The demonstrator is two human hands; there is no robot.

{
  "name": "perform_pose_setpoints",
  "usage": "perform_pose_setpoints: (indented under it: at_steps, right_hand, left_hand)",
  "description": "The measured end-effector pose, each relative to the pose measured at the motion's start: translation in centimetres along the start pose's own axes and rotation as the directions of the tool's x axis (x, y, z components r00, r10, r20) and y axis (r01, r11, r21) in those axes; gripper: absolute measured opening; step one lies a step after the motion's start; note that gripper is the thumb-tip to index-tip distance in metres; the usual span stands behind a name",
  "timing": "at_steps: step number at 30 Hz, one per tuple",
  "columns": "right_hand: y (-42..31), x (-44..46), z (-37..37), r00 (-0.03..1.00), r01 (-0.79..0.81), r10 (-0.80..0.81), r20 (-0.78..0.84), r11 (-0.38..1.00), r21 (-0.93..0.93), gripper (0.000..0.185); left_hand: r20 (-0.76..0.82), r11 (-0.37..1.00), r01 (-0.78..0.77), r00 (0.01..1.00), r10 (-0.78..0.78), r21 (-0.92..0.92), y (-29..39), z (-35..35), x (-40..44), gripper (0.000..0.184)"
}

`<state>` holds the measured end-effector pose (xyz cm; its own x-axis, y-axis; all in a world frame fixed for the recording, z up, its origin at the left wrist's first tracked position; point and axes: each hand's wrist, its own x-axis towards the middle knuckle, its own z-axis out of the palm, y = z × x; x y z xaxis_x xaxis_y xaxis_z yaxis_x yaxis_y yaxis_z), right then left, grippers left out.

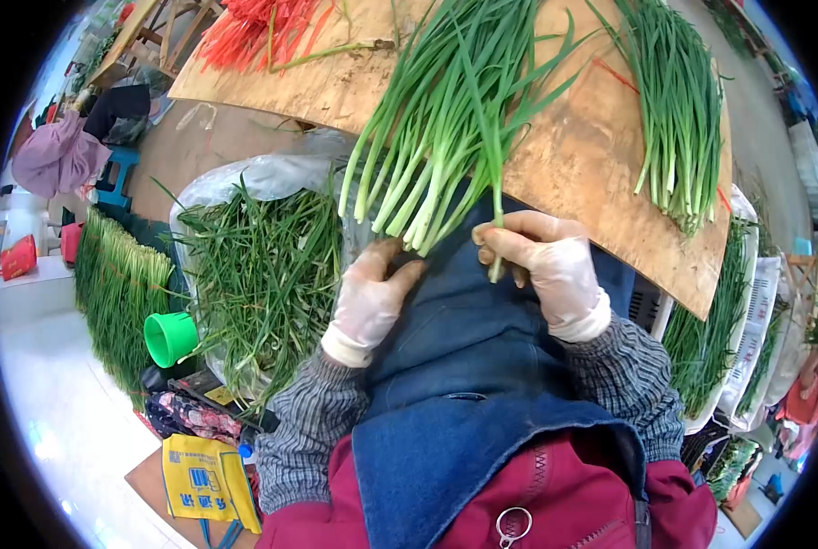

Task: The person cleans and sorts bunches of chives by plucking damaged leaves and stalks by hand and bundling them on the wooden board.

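A loose bunch of garlic chives [441, 128] lies on the wooden board, its pale stem ends hanging over the near edge. My right hand [546, 261], in a thin whitish glove, pinches one chive stalk [498, 210] near its lower end between thumb and fingers. My left hand [369, 297], gloved too, is just below the stem ends. Its thumb and index finger are apart, with the tips close to the stems; the other fingers are hidden. On the board's right side lies a second bunch of chives [679, 119], with a red tie across it.
Left of my lap, a plastic-lined container [267, 174] holds loose green leaves. Beside it are a green bucket [170, 339], upright bundled chives [120, 293] and a yellow bag [203, 480]. Red strips [258, 37] lie on the wooden board [601, 165]. White crates [747, 320] stand right.
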<state>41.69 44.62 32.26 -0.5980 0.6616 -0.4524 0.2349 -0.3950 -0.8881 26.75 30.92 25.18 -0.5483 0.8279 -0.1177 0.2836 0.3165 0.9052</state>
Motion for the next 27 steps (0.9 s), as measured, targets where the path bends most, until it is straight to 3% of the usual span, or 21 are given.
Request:
perform_pose_setpoints:
  at_steps: [1,4,5,9,12,13,16,19,23,26,27]
  right_hand:
    - [0.0,-0.2,-0.3,1.000,-0.013,0.012,-0.028,1.000,-0.023,0.016]
    - [0.4,-0.5,-1.4,0.999,-0.050,0.051,-0.017,0.995,0.084,0.018]
    - [0.5,-0.7,-1.5,0.997,-0.073,0.074,-0.002,0.994,0.076,0.019]
    - [1.2,-0.8,-1.5,0.991,-0.134,0.132,0.022,0.988,0.081,0.022]
    - [1.9,0.0,-1.3,0.988,-0.149,0.144,0.061,0.985,0.083,0.025]
    - [1.9,0.2,-1.2,0.986,-0.155,0.148,0.080,0.983,0.095,0.025]
    - [2.1,0.4,-0.9,0.979,-0.180,0.166,0.119,0.977,0.115,0.023]
    - [2.2,0.3,-1.0,0.966,-0.217,0.190,0.172,0.964,0.152,0.022]
    - [0.8,-0.2,-0.7,0.973,-0.193,0.164,0.161,0.964,0.183,0.019]
    - [-1.3,-0.5,-0.5,0.991,-0.126,0.115,0.072,0.978,0.165,0.013]
    - [-1.5,-0.1,-0.5,0.995,-0.092,0.085,0.057,0.988,0.120,0.013]
  left_hand:
    - [0.015,0.992,0.030,0.999,-0.028,-0.121,0.2,0.4,0.3,0.027]
    - [0.249,0.888,0.405,0.903,-0.351,-0.217,2.7,0.1,0.0,0.024]
    - [0.245,0.863,0.417,0.902,-0.355,-0.286,3.3,0.3,-0.3,0.023]
    - [0.039,0.990,0.139,0.989,-0.140,0.003,2.2,1.3,-0.5,0.022]
    - [0.091,0.997,0.030,0.995,-0.037,0.072,2.5,1.9,-0.3,0.021]
    - [0.159,0.986,0.098,0.980,-0.119,0.132,3.3,1.7,-0.3,0.020]
    - [0.228,0.988,0.129,0.963,-0.145,0.086,3.5,1.9,-0.2,0.018]
    - [0.328,0.950,0.261,0.924,-0.196,-0.170,4.8,1.6,-0.6,0.016]
    - [0.369,0.944,0.208,0.924,-0.104,-0.256,7.9,0.3,-1.9,0.014]
    - [0.150,0.958,0.047,0.989,-0.004,-0.284,8.2,-2.9,-1.8,0.014]
    - [-0.030,0.948,0.091,0.994,-0.105,-0.304,8.4,-3.9,-1.4,0.016]
